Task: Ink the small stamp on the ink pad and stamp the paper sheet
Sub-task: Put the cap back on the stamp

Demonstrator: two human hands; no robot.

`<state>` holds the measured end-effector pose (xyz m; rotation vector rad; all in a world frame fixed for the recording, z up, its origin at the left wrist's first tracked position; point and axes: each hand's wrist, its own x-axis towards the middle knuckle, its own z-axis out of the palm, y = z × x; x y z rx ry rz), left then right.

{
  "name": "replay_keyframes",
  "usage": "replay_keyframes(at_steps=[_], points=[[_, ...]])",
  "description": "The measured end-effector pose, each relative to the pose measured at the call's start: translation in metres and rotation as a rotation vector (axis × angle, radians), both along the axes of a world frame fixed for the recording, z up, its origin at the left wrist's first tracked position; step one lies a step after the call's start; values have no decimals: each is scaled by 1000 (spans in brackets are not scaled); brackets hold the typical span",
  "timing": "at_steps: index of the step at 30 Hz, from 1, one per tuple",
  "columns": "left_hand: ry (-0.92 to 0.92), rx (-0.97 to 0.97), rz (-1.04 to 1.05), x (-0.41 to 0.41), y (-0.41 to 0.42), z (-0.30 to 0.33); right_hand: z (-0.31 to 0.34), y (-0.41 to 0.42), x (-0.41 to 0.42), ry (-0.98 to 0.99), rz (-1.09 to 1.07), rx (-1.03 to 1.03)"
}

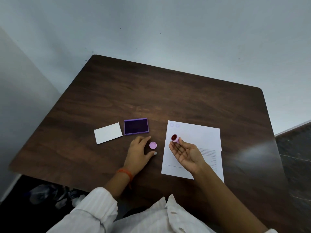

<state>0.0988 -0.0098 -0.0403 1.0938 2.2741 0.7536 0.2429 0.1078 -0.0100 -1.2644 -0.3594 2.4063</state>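
Pink small stamp (175, 138) pinched at right hand (186, 153) fingertips, above paper sheet (198, 132).

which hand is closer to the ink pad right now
Left. The left hand rests on the table just below the open ink pad, fingertips near its front edge. The right hand is off to the pad's right, over the paper sheet, holding the small stamp.

Dark wood-grain table (168, 91), smooth, throwing a soft sheen at the right edge. Matt white paper sheet (198, 137) lies on it. The small stamp (175, 138) looks like pink plastic, its red face glossy. Ink pad (136, 126): purple plastic case, dark matt pad. White woven cloth sleeve (94, 209), faintly ribbed.
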Motion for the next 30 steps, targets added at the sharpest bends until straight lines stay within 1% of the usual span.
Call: replay_keyframes(at_steps=[9, 13, 15, 18, 22, 24, 27, 30], points=[[8, 37, 5, 0, 7, -2, -3, -12, -11, -67, 70, 31], [-18, 82, 14, -2, 5, 2, -1, -12, -16, -116, 138, 120], [-40, 88, 6, -2, 5, 6, 0, -14, -21, -168, 196, 221], [-59, 74, -6, -2, 5, 11, -1, -17, -29, -294, 296, 434], [-61, 97, -12, 0, 4, 17, -3, -23, -37, -546, 464, 909], [-60, 118, -7, 1, 3, 19, -3, -25, -39, -597, 503, 1078], [-56, 146, -4, 1, 3, 23, -2, -26, -40, -596, 523, 1194], [-68, 161, 4, 1, 3, 25, -1, -29, -41, -581, 530, 1219]])
